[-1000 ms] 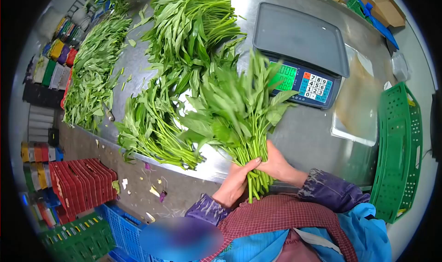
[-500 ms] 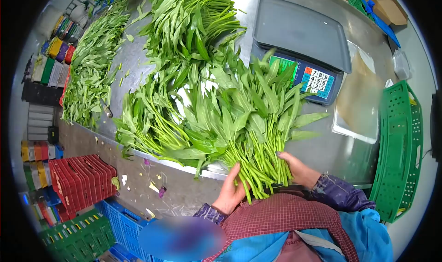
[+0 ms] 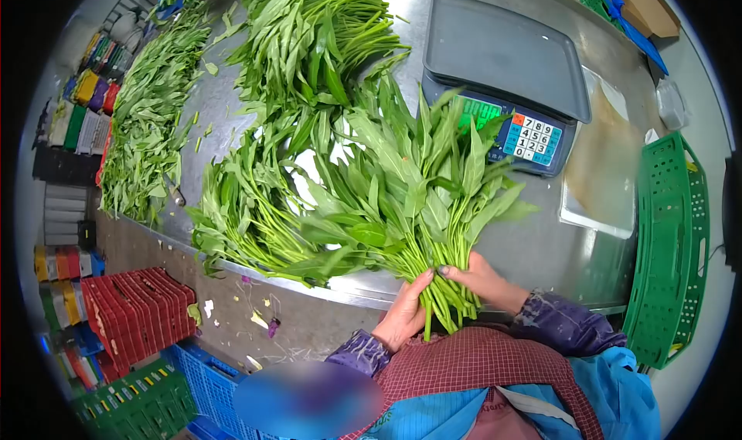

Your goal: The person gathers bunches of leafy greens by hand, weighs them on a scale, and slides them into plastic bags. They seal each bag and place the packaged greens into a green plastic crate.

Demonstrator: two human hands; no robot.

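A bunch of water spinach (image 3: 444, 200) is gathered at its stems between my two hands, over the table's front edge. My left hand (image 3: 403, 315) wraps the stems from the left, thumb on top. From the right, my right hand (image 3: 488, 282) closes around the same stems, its thumb near the left one. The leaves fan away from me, and some overlap the front of a digital scale (image 3: 529, 138) with a lit green display. Beside the bunch on the left lies looser water spinach (image 3: 255, 216), and a larger pile (image 3: 309, 46) sits behind it.
The metal table (image 3: 533, 247) carries a long heap of loose leaves (image 3: 147, 123) at far left and flat plastic sheets (image 3: 599, 162) at right. A green crate (image 3: 668, 254) stands to the right. Red crates (image 3: 139, 308) and a blue crate (image 3: 205, 382) are at lower left.
My hands have come closer together, squeezing the spread stems into a tighter bunch. The leaves have drawn inward and tilted, showing more of the scale's display.
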